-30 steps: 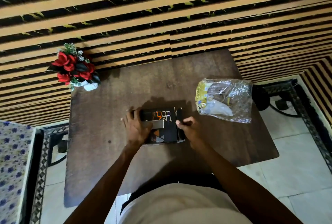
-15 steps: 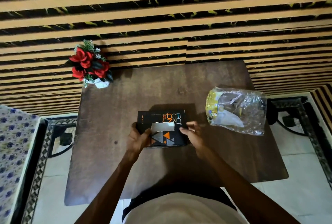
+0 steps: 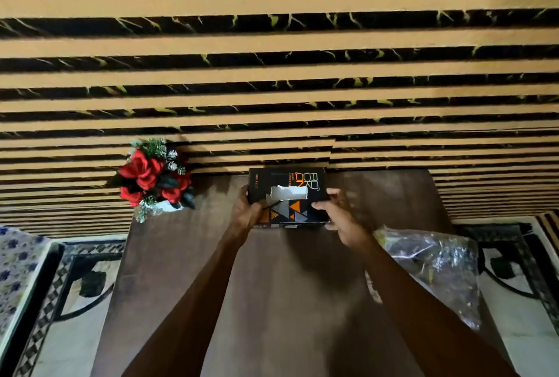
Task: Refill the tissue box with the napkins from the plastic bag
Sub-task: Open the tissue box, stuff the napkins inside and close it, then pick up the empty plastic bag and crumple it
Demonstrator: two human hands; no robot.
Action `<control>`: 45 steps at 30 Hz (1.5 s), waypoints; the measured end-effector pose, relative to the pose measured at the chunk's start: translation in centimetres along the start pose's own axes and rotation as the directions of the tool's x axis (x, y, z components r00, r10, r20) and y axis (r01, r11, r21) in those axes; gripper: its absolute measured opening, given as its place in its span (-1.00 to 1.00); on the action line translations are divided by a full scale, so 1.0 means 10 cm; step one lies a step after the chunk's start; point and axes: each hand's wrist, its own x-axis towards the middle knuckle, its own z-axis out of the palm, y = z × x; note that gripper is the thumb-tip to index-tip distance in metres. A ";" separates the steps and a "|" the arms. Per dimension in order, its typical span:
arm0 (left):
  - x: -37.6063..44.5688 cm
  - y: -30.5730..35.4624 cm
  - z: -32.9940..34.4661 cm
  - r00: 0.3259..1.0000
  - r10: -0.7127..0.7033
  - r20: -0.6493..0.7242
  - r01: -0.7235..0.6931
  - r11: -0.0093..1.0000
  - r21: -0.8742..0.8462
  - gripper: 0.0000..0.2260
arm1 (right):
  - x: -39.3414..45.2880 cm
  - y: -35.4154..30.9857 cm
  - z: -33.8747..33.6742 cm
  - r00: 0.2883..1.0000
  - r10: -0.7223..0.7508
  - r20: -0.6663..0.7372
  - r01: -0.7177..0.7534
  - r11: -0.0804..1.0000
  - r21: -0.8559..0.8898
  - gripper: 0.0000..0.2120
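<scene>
A black tissue box with orange and grey triangles and a torn white slot on top is held above the far part of the dark wooden table. My left hand grips its left end. My right hand grips its right end. Both arms reach forward from the bottom of the view. The clear plastic bag lies on the table's right side, partly behind my right forearm; its contents are blurred.
A white vase of red artificial roses stands at the table's far left corner. A wall of tan and black stripes rises right behind the table. A patterned rug covers the floor on both sides.
Both hands have carried the tissue box away from me toward the far edge of the table. The view has tilted up, so the wall fills more of it and the bag sits lower right.
</scene>
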 end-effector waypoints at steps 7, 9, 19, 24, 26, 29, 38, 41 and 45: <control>0.39 0.05 0.00 1.000 0.006 0.014 -0.006 1.000 -0.028 -0.58 | 0.37 -0.24 0.17 0.999 0.031 0.027 -0.029 0.996 -0.088 -0.48; 0.40 0.07 0.03 1.000 -0.003 -0.014 0.003 1.000 -0.017 -0.55 | 0.43 -0.25 0.20 0.999 0.032 0.035 -0.028 0.994 -0.110 -0.42; -0.24 -0.08 0.42 0.843 0.447 -0.299 -0.257 0.823 0.506 -0.60 | 0.04 0.34 -0.22 0.968 -0.227 -0.109 0.203 0.959 -0.197 -0.76; -0.79 -0.46 1.26 0.952 0.246 0.181 -0.304 0.822 0.482 -0.63 | -0.46 1.11 -0.89 0.907 -0.280 -0.316 0.138 0.903 -0.406 -0.79; -0.92 -0.63 1.58 0.944 0.181 0.277 -0.304 0.804 0.512 -0.46 | -0.57 1.41 -1.22 0.870 -0.245 -0.428 -0.036 0.834 -0.550 -0.65; -1.04 -0.72 2.00 0.924 0.060 0.377 -0.245 0.849 0.467 -0.21 | -0.69 1.77 -1.65 0.880 -0.077 -0.470 -0.230 0.795 -0.562 -0.34; -1.40 -1.22 2.81 0.892 -0.131 0.433 -0.042 0.929 0.367 -0.37 | -0.80 2.00 -2.34 0.993 0.069 -0.091 -0.076 0.994 -0.074 -0.30; -1.75 -1.13 3.05 0.863 -0.122 0.490 -0.093 0.915 0.392 -0.52 | -0.90 1.91 -2.63 0.991 0.118 -0.063 -0.101 0.968 0.228 -0.46; -1.93 -0.97 3.08 0.838 -0.050 0.543 -0.200 0.898 0.391 -0.65 | -0.97 1.75 -2.81 0.991 0.008 -0.136 0.029 0.964 0.266 -0.33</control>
